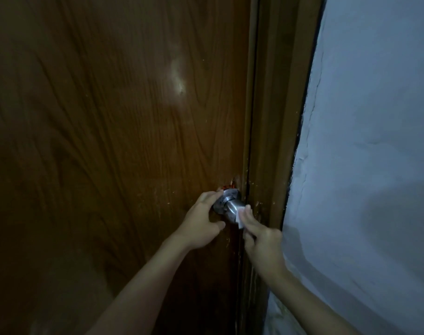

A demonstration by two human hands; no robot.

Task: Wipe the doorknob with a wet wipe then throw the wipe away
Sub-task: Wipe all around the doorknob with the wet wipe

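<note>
A silver doorknob (232, 206) sticks out of a dark brown wooden door (109, 141), close to the door's right edge. My right hand (260, 235) presses a small folded white wet wipe (240, 217) against the knob's right side with its fingertips. My left hand (201, 220) rests on the left of the knob, its index finger on the round metal base plate and its thumb spread below, with nothing held in it. The front of the knob is partly hidden by the wipe and my fingers.
A brown door frame (271, 117) runs up the door's right side. Beyond it stands a pale, rough painted wall (365, 141). The light is dim. No bin is in view.
</note>
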